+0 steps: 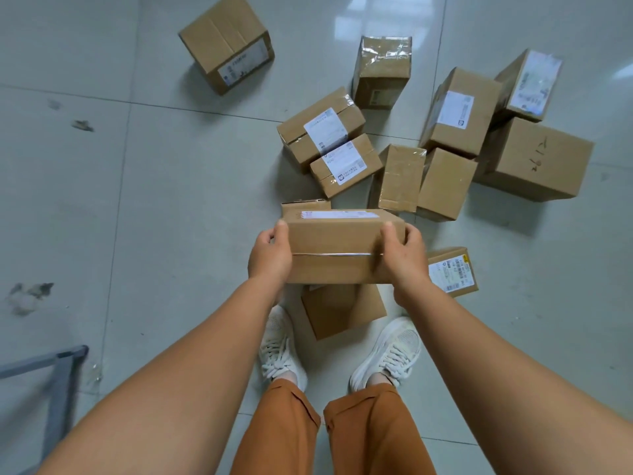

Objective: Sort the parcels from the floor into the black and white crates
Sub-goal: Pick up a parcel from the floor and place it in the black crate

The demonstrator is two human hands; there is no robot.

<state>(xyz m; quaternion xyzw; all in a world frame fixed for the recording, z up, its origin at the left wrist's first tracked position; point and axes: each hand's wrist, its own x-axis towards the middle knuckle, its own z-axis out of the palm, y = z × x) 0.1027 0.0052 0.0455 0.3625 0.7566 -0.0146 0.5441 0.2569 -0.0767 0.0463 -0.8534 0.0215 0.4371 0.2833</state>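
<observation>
Matt brown cardboard parcel, sealed with glossy clear tape, white paper label on top. The floor is glossy pale tile, reflecting light. White mesh-cloth sneakers; rust-orange cloth trousers. Grey painted-metal frame.

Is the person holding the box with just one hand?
No, the left hand and right hand each grip an end of the cardboard box.

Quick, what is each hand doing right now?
Left hand: grips the left end of the long brown cardboard parcel.
Right hand: grips the right end of the same parcel.
</observation>
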